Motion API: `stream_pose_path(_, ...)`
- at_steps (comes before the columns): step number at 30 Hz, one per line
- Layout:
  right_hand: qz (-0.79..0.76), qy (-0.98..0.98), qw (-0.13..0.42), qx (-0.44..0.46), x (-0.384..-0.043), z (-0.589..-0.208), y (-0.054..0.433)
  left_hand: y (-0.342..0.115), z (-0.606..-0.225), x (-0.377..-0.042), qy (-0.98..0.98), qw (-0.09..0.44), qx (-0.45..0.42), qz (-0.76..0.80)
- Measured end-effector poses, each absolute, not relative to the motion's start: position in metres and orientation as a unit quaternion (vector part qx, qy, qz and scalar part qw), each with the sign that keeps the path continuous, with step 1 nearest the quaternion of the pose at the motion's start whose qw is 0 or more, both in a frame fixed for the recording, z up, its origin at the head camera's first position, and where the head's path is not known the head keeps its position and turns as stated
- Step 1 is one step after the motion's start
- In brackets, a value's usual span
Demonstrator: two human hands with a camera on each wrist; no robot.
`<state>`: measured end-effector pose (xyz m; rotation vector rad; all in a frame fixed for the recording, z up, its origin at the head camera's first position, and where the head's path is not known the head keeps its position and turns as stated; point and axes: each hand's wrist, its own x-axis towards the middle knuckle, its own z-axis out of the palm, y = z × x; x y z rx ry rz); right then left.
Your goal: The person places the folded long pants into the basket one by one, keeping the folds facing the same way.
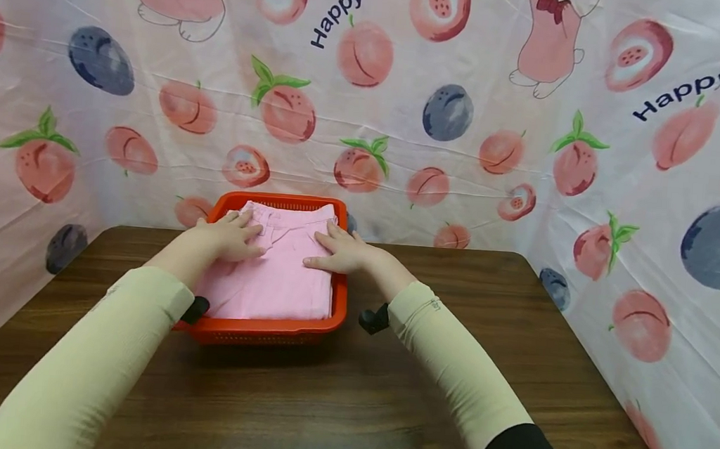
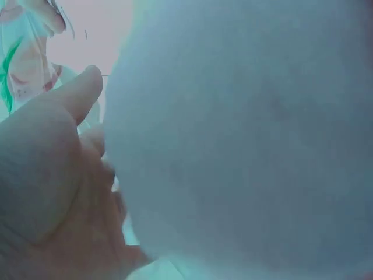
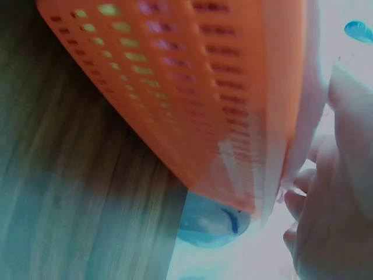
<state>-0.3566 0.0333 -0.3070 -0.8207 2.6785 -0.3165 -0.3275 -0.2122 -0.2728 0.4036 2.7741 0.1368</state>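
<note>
Folded pink pants (image 1: 282, 285), with the waistband toward the back, lie inside a red-orange plastic basket (image 1: 263, 327). My left hand (image 1: 224, 237) rests on the left upper part of the pants, fingers spread. On the opposite side my right hand (image 1: 346, 252) lies across the basket's right rim, its fingers spread and touching the fabric. Close to the left wrist camera, a pale blurred surface (image 2: 245, 134) covers most of the view beside the left hand (image 2: 52, 181). The right wrist view shows the slotted basket side (image 3: 227, 99) next to the right hand (image 3: 335, 192).
The basket stands on a dark brown wooden table (image 1: 294, 410), near its back edge. Behind and at both sides hangs a white cloth (image 1: 382, 106) printed with peaches, blue fruit and rabbits. A small black device (image 1: 374, 319) sits at the right wrist.
</note>
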Motion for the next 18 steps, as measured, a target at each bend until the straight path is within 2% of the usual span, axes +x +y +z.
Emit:
stream_pose_path(9, -0.145, 0.931, 0.185, -0.279, -0.366, -0.309, 0.03, -0.211, -0.281, -0.338, 0.962, 0.218, 0.091, 0.14)
stream_pose_path(18, -0.103, 0.949, 0.15, -0.259, -0.37, -0.315, 0.026, -0.216, -0.286, -0.347, 0.966, 0.208, 0.077, 0.133)
